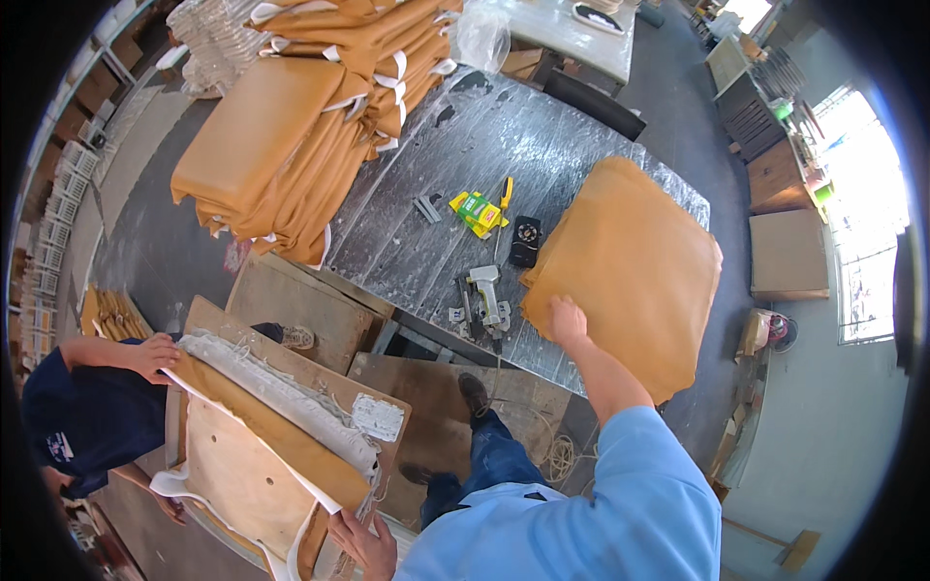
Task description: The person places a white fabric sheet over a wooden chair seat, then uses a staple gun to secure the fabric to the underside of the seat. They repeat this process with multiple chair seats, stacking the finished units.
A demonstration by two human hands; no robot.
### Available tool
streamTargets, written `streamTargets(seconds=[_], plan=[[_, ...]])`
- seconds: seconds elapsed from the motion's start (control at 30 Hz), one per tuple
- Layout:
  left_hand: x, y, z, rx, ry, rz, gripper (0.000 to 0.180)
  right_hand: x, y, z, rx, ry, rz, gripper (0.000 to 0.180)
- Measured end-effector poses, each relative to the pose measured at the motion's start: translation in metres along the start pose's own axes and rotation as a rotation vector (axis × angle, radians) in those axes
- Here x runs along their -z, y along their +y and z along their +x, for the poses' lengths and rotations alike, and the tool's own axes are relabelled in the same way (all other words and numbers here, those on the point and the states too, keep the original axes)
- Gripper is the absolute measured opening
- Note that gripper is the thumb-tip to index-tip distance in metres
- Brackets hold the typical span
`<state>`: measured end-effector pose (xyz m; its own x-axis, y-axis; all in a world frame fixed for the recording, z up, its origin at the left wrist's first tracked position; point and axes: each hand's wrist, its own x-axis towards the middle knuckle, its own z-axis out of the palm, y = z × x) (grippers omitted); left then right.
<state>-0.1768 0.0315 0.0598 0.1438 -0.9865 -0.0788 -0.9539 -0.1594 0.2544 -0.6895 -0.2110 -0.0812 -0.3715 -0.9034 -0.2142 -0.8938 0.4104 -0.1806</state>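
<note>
My right hand point(568, 321) is closed at the near left edge of a stack of tan leather sheets point(635, 261) on the table, its fingers curled on the top sheet. At the lower left, my left hand point(363, 542) is by the near corner of a chair seat panel point(232, 455), thumb and fingers apart. This panel is bare plywood with round holes; tan leather point(281, 426) with a white-backed edge runs along its side. A co-worker's hand point(155, 358) grips the far end of that edge, and their other hand point(170, 508) hangs lower by the panel.
On the dark, film-covered table point(436, 174) lie a staple gun point(484, 290) with a hose, a yellow screwdriver point(506, 194), a green-yellow packet point(477, 213), staple strips point(426, 208) and a black case point(525, 240). Tan padded covers point(262, 126) are piled at the far left. Coiled cord point(560, 457) lies near my feet.
</note>
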Motion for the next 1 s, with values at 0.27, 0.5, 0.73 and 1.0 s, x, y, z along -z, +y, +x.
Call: streamTargets(seconds=[0.27,0.5,0.73,1.0], plan=[[-0.002,0.042,0.005,0.294,-0.164,0.134,0.090,0.025,0.002,0.079,0.215,-0.302,-0.150,0.037],[0.000,0.052,0.012,0.314,-0.160,0.125,0.091,0.044,0.038,0.086,0.450,-0.343,-0.089,0.035],[-0.004,0.052,0.008,0.345,-0.114,0.118,0.084,0.078,0.075,0.056,-0.121,-0.297,0.108,0.031],[-0.008,0.074,0.028,0.280,-0.046,0.040,0.077,-0.014,0.093,0.009,-0.913,0.174,0.496,0.033]])
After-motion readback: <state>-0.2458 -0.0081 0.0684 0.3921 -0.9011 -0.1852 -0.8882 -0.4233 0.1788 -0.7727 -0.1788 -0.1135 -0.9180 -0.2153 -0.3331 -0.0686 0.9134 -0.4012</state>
